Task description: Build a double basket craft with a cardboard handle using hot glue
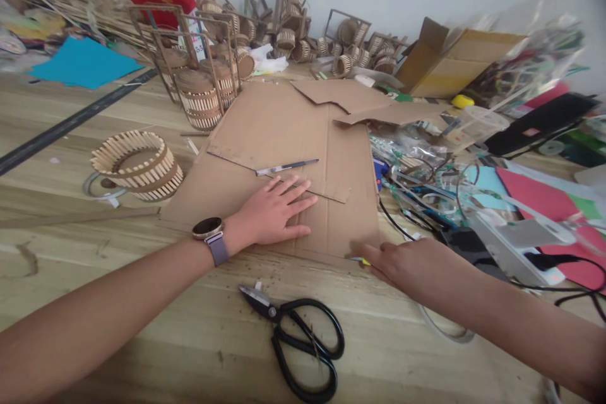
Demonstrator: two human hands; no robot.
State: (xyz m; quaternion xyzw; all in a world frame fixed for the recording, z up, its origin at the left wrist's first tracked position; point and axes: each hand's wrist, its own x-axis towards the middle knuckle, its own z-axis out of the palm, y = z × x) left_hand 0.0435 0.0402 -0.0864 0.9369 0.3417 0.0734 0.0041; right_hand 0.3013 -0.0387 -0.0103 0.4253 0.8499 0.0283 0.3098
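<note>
My left hand point(279, 209) lies flat on a sheet of brown cardboard point(350, 170), fingers spread, pressing near its front edge. A watch is on that wrist. At the sheet's front right corner, my right hand point(398, 265) is closed around a utility knife point(364, 261); only a bit of yellow and a thin blade tip show, at the cardboard's edge. Just beyond my left fingers, a pen point(287, 167) rests across a cut edge in the cardboard. Black-handled scissors point(303, 341) lie on the table in front of the sheet, blades pointing to the back left.
A round basket of wooden slats point(142, 167) stands at left, with framed slat baskets point(196, 98) behind it. Cardboard scraps point(345, 96) overlap the sheet's far side. Cables, a white power strip point(516, 246) and coloured paper crowd the right. An open carton point(459, 63) sits at back right.
</note>
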